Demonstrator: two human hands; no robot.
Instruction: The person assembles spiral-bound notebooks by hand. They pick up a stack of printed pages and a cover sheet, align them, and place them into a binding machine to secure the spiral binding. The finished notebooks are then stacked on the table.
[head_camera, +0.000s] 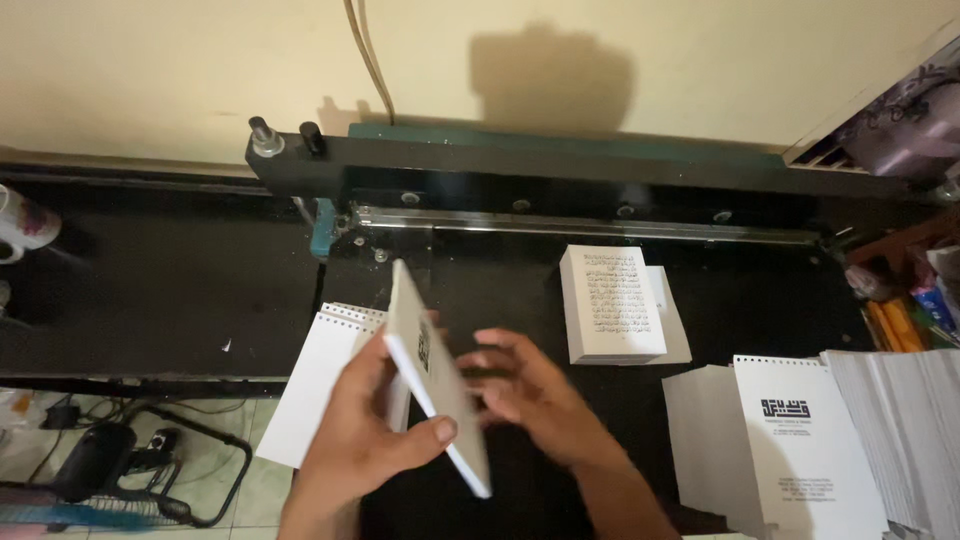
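Note:
My left hand (365, 435) grips a thin stack of white sheets (432, 375) by its near edge, thumb on top, and holds it tilted on edge above the black table. My right hand (530, 395) is just to the right of the stack, fingers spread and blurred, touching or nearly touching its side. Under my left hand lies a white sheet with punched holes along its top (320, 375). Behind my hands stands a long black punching machine (560, 165) with a metal rail.
A small pile of printed white pages (612, 300) sits on the black table (150, 290) before the rail. At right lie punched covers with a dark emblem (800, 440) and a tall paper stack (910, 420). A mug (22, 225) stands far left; cables lie on the floor (120, 470).

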